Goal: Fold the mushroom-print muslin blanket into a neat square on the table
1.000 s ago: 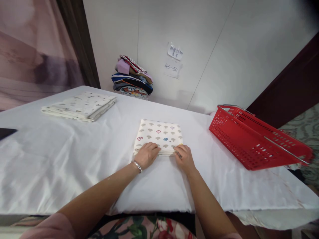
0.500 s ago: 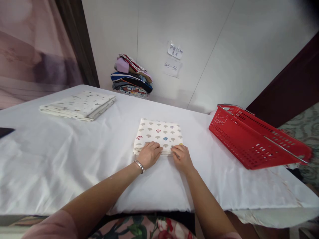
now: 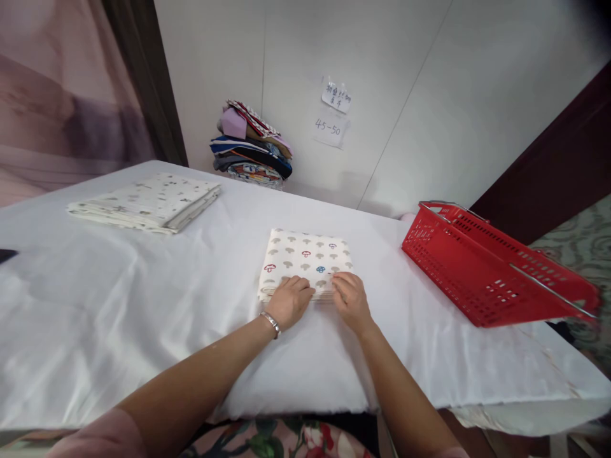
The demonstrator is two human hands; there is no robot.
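Note:
A white cloth [image 3: 305, 254], printed with grey, red and blue mushrooms, lies folded into a compact rectangle on the table. My left hand [image 3: 290, 303] grips its near edge, fingers curled over the top layer and thumb hidden. Close to the near right corner, my right hand [image 3: 351, 299] has its fingertips pinched together on the cloth's upper face, beside a tiny dark speck. Whether anything sits between those fingertips is too small to make out. A metal bracelet [image 3: 271, 323] circles my left wrist.
White fabric covers the table [image 3: 157, 305]. Another folded printed cloth [image 3: 153, 197] lies at the back left. A red perforated basket [image 3: 477, 273] with metal handles stands at the right. Behind the table is a stack of folded fabrics [image 3: 252, 149]; handwritten paper signs [image 3: 329, 130] hang on the wall.
My right hand's fingertips have shifted from the cloth's near edge inward onto its upper face, by the dark speck. My left hand stays at the near edge. The view has shifted slightly.

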